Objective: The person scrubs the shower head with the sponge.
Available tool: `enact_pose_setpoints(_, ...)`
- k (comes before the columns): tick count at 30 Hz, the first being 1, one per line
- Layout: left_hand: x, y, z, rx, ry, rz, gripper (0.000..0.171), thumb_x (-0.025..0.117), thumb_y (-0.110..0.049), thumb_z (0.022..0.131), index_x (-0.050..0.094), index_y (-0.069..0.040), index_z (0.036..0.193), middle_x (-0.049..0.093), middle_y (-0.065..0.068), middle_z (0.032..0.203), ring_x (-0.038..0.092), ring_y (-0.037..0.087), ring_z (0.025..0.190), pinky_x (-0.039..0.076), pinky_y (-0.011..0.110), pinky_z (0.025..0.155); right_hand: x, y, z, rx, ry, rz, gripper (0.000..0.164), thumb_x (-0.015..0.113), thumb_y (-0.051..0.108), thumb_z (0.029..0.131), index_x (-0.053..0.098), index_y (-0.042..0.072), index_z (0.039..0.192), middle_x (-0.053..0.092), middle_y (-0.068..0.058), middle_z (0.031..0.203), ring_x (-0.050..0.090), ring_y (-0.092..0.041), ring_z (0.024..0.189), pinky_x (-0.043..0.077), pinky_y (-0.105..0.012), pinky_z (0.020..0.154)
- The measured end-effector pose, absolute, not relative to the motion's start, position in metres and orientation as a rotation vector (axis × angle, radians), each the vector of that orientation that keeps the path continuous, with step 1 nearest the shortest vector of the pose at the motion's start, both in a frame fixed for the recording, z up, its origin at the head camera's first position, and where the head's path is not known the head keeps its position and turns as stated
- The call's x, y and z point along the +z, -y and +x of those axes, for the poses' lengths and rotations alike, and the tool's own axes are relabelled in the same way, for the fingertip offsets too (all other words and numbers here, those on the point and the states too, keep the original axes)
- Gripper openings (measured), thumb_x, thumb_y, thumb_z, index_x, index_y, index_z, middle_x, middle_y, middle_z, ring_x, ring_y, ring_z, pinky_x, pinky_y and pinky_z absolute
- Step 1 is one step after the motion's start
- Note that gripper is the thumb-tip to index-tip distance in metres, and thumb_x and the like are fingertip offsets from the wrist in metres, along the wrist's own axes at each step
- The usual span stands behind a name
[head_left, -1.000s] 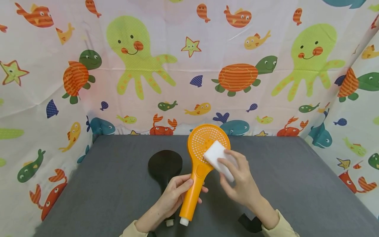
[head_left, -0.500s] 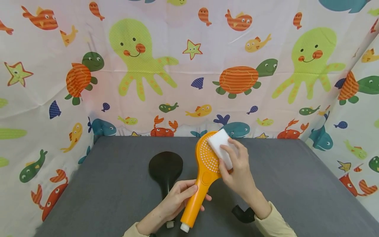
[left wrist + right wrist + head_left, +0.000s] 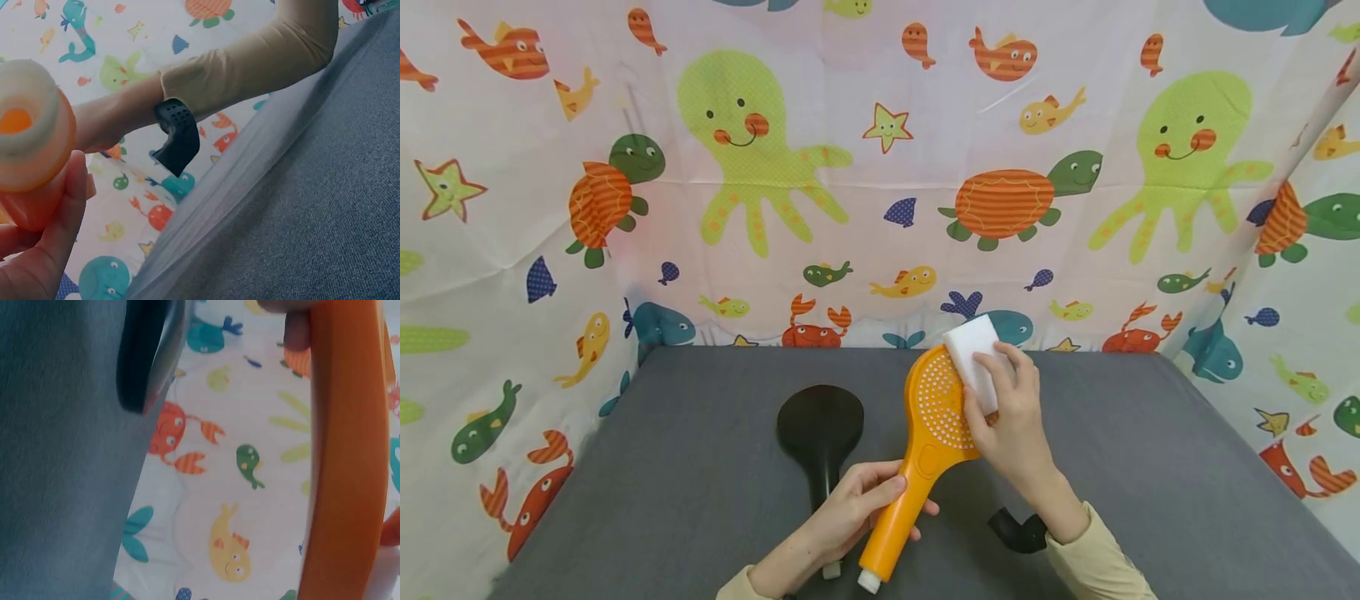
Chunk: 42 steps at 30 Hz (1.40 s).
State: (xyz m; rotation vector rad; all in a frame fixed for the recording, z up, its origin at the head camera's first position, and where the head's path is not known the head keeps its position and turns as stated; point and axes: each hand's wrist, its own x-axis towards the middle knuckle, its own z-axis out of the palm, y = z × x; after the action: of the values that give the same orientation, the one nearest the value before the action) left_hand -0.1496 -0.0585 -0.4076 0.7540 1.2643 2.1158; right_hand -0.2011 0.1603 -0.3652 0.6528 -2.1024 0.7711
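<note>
Our left fingers (image 3: 886, 492) grip an orange shower head (image 3: 936, 408); left of them lies a black shower head (image 3: 820, 421). Our right fingers (image 3: 998, 375) pinch a white sponge (image 3: 970, 340).

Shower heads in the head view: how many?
2: an orange shower head in the left hand, and a black shower head on the gray tabletop, partly hidden.
</note>
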Motion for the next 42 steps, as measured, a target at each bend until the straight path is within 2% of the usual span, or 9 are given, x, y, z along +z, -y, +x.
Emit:
enact_pose_setpoints(3, -0.409, 0.059, -0.15, 2.121, -1.283, 0.733, 0.041, 0.036, -0.015, 0.101, 0.039, 0.01, 0.133, 0.065, 0.012, 0.103, 0.064, 0.016, 0.078, 0.053, 0.029, 0.074, -0.368, -0.16, -0.195, 0.773, 2.116, 0.662, 0.043, 0.066, 0.003, 0.077, 0.053, 0.001, 0.118, 0.037, -0.025, 0.131, 0.036, -0.037, 0.114, 0.052, -0.052, 0.07)
enact_pose_setpoints(12, -0.413, 0.06, -0.154, 2.185, -1.286, 0.757, 0.039, 0.034, -0.014, 0.102, 0.04, 0.008, 0.132, 0.061, 0.01, 0.109, 0.065, 0.018, 0.084, 0.052, 0.033, 0.08, -0.384, -0.136, -0.156, 0.77, 2.053, 0.999, 0.036, 0.046, 0.03, 0.093, 0.057, 0.004, 0.116, 0.042, -0.023, 0.125, 0.041, -0.033, 0.11, 0.047, -0.043, 0.079)
enact_pose_setpoints(15, -0.412, 0.062, -0.154, 2.234, -1.32, 0.721, 0.032, 0.039, -0.014, 0.1, 0.048, 0.005, 0.124, 0.06, 0.006, 0.104, 0.063, 0.015, 0.084, 0.052, 0.029, 0.079, -0.389, -0.129, -0.145, 0.756, 1.949, 1.197, 0.033, 0.048, 0.025, 0.091, 0.058, 0.003, 0.113, 0.044, -0.025, 0.122, 0.042, -0.033, 0.108, 0.044, -0.038, 0.085)
enact_pose_setpoints(20, -0.409, 0.065, -0.154, 2.279, -1.333, 0.741, 0.041, 0.04, -0.019, 0.1, 0.044, 0.009, 0.129, 0.06, 0.003, 0.102, 0.061, 0.011, 0.085, 0.052, 0.023, 0.072, -0.393, -0.125, -0.134, 0.691, 1.811, 1.521, 0.029, 0.047, 0.02, 0.087, 0.058, 0.003, 0.108, 0.047, -0.024, 0.118, 0.044, -0.033, 0.107, 0.043, -0.034, 0.091)
enact_pose_setpoints(23, -0.41, 0.065, -0.155, 2.29, -1.293, 0.777, 0.041, 0.038, -0.019, 0.101, 0.043, 0.007, 0.132, 0.06, 0.004, 0.105, 0.061, 0.011, 0.088, 0.052, 0.024, 0.074, -0.391, -0.125, -0.139, 0.668, 1.752, 1.513, 0.029, 0.045, 0.019, 0.086, 0.058, 0.002, 0.106, 0.049, -0.025, 0.115, 0.046, -0.034, 0.105, 0.041, -0.035, 0.092)
enact_pose_setpoints(30, -0.41, 0.062, -0.155, 2.292, -1.256, 0.792, 0.033, 0.034, -0.009, 0.101, 0.045, 0.004, 0.13, 0.057, 0.008, 0.112, 0.059, 0.017, 0.096, 0.049, 0.032, 0.086, -0.387, -0.126, -0.151, 0.696, 1.832, 1.15, 0.033, 0.049, 0.021, 0.092, 0.058, -0.003, 0.112, 0.045, -0.03, 0.121, 0.043, -0.038, 0.109, 0.031, -0.031, 0.1)
enact_pose_setpoints(35, -0.409, 0.063, -0.153, 2.344, -1.242, 0.826, 0.028, 0.04, -0.014, 0.1, 0.054, -0.006, 0.124, 0.061, 0.003, 0.108, 0.059, 0.012, 0.093, 0.05, 0.025, 0.079, -0.387, -0.122, -0.133, 0.656, 1.828, 1.353, 0.032, 0.05, 0.02, 0.09, 0.057, -0.001, 0.113, 0.048, -0.028, 0.121, 0.045, -0.036, 0.109, 0.036, -0.034, 0.099)
enact_pose_setpoints(40, -0.406, 0.062, -0.154, 2.355, -1.106, 0.905, 0.039, 0.03, -0.009, 0.101, 0.04, 0.001, 0.137, 0.061, 0.013, 0.117, 0.062, 0.023, 0.1, 0.051, 0.033, 0.083, -0.389, -0.131, -0.122, 0.531, 1.841, 1.631, 0.029, 0.057, 0.024, 0.089, 0.058, 0.007, 0.113, 0.05, -0.018, 0.125, 0.046, -0.028, 0.113, 0.044, -0.032, 0.093)
enact_pose_setpoints(42, -0.406, 0.062, -0.154, 2.369, -1.123, 0.909, 0.038, 0.03, -0.006, 0.101, 0.041, 0.002, 0.136, 0.06, 0.013, 0.117, 0.062, 0.021, 0.098, 0.051, 0.032, 0.082, -0.388, -0.133, -0.128, 0.524, 1.798, 1.645, 0.028, 0.056, 0.023, 0.089, 0.059, 0.006, 0.111, 0.051, -0.019, 0.123, 0.048, -0.03, 0.112, 0.045, -0.034, 0.091)
